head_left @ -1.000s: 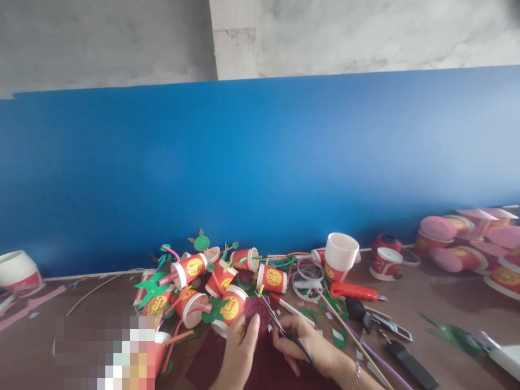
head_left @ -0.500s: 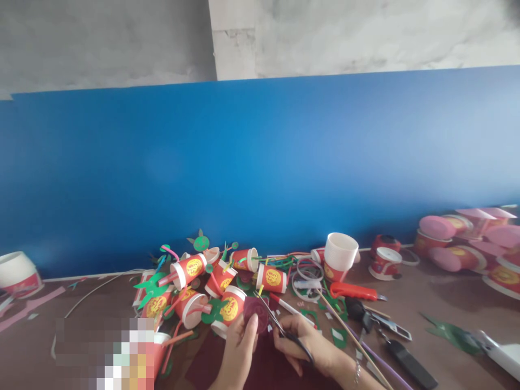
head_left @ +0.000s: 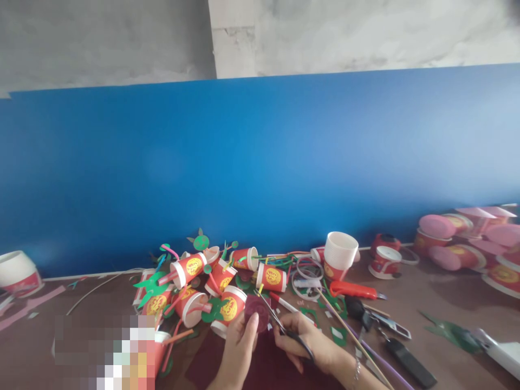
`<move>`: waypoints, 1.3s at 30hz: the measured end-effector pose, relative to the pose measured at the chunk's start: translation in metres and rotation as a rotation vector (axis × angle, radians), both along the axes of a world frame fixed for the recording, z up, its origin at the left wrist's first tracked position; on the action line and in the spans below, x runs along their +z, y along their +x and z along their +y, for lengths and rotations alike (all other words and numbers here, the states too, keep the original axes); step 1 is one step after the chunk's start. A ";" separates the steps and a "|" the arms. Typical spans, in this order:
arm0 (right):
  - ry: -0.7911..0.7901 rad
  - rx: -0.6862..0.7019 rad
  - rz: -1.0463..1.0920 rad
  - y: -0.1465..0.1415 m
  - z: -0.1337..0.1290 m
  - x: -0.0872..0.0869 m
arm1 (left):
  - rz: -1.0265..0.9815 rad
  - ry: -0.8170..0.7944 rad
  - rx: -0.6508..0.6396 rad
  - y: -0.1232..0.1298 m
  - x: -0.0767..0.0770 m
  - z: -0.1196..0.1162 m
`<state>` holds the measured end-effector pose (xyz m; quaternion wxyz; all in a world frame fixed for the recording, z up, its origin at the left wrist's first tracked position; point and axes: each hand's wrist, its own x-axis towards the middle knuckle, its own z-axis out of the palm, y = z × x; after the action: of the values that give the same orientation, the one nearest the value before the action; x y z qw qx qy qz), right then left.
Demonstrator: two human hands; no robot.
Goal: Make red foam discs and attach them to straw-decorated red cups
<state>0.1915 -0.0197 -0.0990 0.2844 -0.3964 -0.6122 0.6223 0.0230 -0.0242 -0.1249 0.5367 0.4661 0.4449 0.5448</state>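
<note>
Low in the middle of the view, my left hand (head_left: pixel 239 338) pinches a small dark red paper piece (head_left: pixel 255 314) between thumb and fingers. A pair of scissors (head_left: pixel 298 344) with black handles is gripped in my right hand (head_left: pixel 303 341). Its blades reach up and left along the right side of the paper piece; whether they are touching it I cannot tell. Beneath both hands lies a larger dark red sheet (head_left: pixel 207 355). Just beyond, a red-and-white marker (head_left: pixel 290 309) rests on the table.
Red paper cups (head_left: pixel 193 269) with green cutouts and straws crowd the left middle. Stacked white-rimmed cups (head_left: pixel 340 252), a red utility knife (head_left: pixel 355 291), a tape roll (head_left: pixel 307 276) and keys (head_left: pixel 410 363) lie rightward. Pink-topped cups (head_left: pixel 450 244) stand far right. A blue panel (head_left: pixel 244 173) rises behind.
</note>
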 end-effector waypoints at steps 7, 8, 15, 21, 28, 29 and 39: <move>-0.013 0.011 0.003 0.000 -0.001 0.002 | -0.016 -0.046 0.008 -0.003 -0.005 0.002; -0.020 0.016 0.009 0.000 -0.001 0.003 | 0.001 -0.031 0.004 -0.004 -0.005 0.002; -0.027 0.044 0.042 -0.001 -0.001 0.003 | 0.068 0.043 -0.002 -0.004 -0.007 0.003; -0.016 0.064 0.072 0.000 -0.001 0.001 | 0.093 0.043 -0.021 -0.004 -0.006 0.002; 0.003 0.064 0.037 -0.001 -0.002 0.006 | 0.066 0.027 0.021 0.000 -0.003 0.001; 0.008 0.064 0.034 0.000 -0.002 0.006 | 0.068 0.025 0.010 -0.001 -0.004 0.001; 0.002 0.028 0.020 0.002 0.001 -0.004 | 0.063 0.057 -0.008 -0.005 -0.005 0.002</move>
<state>0.1933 -0.0184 -0.1030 0.2823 -0.3814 -0.6154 0.6294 0.0182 -0.0219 -0.1303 0.5112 0.4998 0.4438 0.5403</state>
